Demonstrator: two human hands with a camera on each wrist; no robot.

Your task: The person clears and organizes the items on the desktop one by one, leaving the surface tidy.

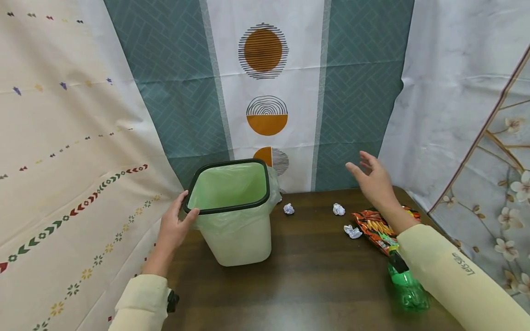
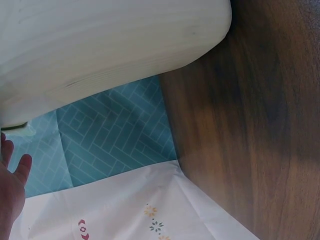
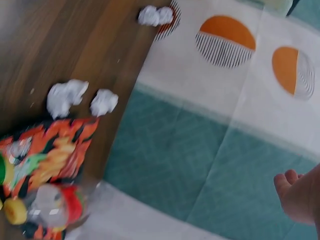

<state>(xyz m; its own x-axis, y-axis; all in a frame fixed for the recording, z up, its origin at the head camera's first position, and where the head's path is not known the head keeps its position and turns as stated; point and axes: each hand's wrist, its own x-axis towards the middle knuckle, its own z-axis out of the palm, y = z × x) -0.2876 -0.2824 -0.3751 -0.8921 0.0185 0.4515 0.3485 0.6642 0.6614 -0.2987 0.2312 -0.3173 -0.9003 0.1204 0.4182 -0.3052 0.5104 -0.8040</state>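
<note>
A pale waste bin (image 1: 244, 239) with a black rim and a clear liner stands left of the middle of the table. At the rim's left corner is my left hand (image 1: 174, 225), thumb by the near edge and fingers along the outer side. In the left wrist view its fingers are relaxed beside the bin wall. My right hand (image 1: 374, 181) is raised over the table's far right, fingers spread, holding nothing. Below it lie a crumpled paper ball (image 1: 338, 209), another paper wad (image 1: 353, 231) and an orange-and-black snack bag (image 1: 374, 225).
A green plastic bottle (image 1: 407, 287) lies at the right, partly behind my right sleeve. A clear bottle (image 3: 50, 205) with a red label and yellow cap lies on the bag. Another paper ball (image 1: 289, 209) is right of the bin. Patterned curtains (image 1: 364, 92) enclose the table.
</note>
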